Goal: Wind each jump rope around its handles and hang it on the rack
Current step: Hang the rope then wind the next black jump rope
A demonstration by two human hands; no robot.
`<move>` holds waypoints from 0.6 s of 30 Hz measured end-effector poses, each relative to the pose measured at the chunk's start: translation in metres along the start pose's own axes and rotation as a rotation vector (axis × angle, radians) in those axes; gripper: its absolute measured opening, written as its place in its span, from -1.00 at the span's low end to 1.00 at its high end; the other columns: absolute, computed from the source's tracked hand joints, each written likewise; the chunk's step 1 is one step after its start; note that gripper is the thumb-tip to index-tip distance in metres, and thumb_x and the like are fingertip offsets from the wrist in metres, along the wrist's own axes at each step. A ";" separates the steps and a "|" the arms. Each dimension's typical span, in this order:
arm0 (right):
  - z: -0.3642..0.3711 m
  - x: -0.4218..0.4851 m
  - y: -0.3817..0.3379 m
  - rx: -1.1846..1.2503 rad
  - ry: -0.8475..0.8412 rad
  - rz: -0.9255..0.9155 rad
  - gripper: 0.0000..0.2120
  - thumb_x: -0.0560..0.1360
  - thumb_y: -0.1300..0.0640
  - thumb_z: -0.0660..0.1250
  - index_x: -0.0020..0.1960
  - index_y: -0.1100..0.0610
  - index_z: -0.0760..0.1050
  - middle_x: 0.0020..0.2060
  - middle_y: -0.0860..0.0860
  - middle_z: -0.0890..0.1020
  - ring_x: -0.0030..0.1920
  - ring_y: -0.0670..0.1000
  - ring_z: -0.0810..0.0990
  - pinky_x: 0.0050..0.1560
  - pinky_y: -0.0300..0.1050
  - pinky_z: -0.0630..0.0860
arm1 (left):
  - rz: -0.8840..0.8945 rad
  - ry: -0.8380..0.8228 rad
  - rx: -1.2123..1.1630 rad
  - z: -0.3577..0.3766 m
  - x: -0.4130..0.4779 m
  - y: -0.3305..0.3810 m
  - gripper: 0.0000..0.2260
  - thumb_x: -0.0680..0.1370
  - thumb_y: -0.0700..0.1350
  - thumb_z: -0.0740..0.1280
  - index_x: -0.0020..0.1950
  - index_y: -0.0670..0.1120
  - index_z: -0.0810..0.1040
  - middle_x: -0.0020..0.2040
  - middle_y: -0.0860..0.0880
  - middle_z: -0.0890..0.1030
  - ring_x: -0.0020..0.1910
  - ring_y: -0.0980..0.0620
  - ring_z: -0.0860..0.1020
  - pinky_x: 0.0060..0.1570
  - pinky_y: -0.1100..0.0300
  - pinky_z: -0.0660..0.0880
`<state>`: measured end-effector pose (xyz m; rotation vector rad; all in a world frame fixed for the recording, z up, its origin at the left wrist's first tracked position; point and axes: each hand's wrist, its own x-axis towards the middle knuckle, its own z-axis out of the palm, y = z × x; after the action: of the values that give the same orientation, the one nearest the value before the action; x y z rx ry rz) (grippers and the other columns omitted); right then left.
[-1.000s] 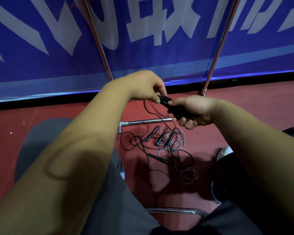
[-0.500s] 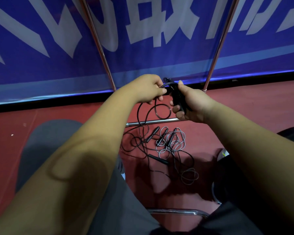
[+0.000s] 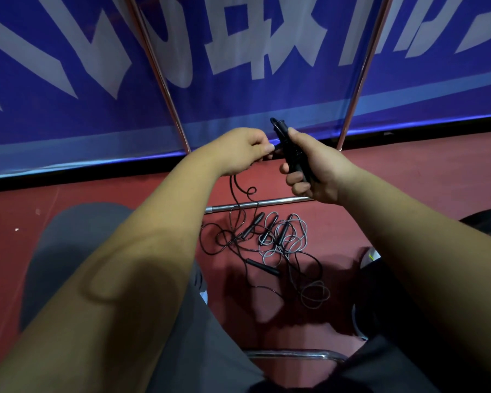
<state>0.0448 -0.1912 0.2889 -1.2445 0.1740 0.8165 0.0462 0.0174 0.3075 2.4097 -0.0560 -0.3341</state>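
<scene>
From my station I read the right hand [image 3: 313, 168] closed round a pair of black handles [image 3: 292, 156], held tilted with their top ends poking above the thumb, up against the lower edge of the blue banner [image 3: 68, 123]. The left hand [image 3: 243, 150] sits just beside it, fingertips pinching the black cord [image 3: 232, 188] where it leaves the handles; the slack drops from under that hand in a loose curl to the red floor [image 3: 408, 177]. Directly below, the rest of the jump ropes [image 3: 270, 231] lie in a tangle of black and grey loops with several handles among them, just on my side of the rack's base bar [image 3: 255, 204]. The rack's two slanted poles [image 3: 159, 72] rise left and right of the hands, which work in the gap between them. My room is boxed in by a grey-trousered knee [image 3: 77, 251] on the left, a dark leg on the right, and a chrome chair rail [image 3: 295, 354] near the bottom edge. A shoe [image 3: 370, 255] shows beside the right forearm.
</scene>
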 end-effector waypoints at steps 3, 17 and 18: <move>0.002 -0.002 0.000 -0.005 -0.011 0.016 -0.56 0.64 -0.33 0.24 0.08 0.07 0.51 -0.28 0.02 0.46 -0.43 -0.08 0.23 -0.51 -0.24 0.12 | -0.008 0.008 -0.025 -0.002 -0.002 0.003 -0.78 0.65 0.21 0.33 0.03 0.11 0.65 0.01 0.02 0.71 -0.04 -0.02 0.63 0.03 0.04 0.55; 0.011 -0.010 -0.006 -0.013 -0.207 -0.020 -0.43 0.68 -0.37 0.10 0.12 0.12 0.53 -0.25 0.04 0.48 -0.41 -0.06 0.30 -0.49 -0.22 0.20 | -0.112 0.090 -0.608 -0.003 -0.007 0.030 -0.90 0.56 0.00 0.29 -0.07 0.04 0.58 -0.29 -0.06 0.57 -0.41 0.04 0.30 -0.36 0.17 0.20; 0.011 -0.011 -0.006 -0.016 -0.210 -0.026 -0.43 0.69 -0.37 0.10 0.14 0.13 0.53 -0.24 0.05 0.49 -0.40 -0.05 0.32 -0.47 -0.21 0.21 | -0.119 0.073 -0.629 -0.004 -0.007 0.031 -0.87 0.55 0.06 0.31 -0.11 0.04 0.58 -0.29 -0.06 0.57 -0.43 0.04 0.29 -0.36 0.16 0.20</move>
<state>0.0373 -0.1867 0.3029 -1.1649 -0.0184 0.9216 0.0415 -0.0025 0.3321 1.8013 0.1987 -0.2675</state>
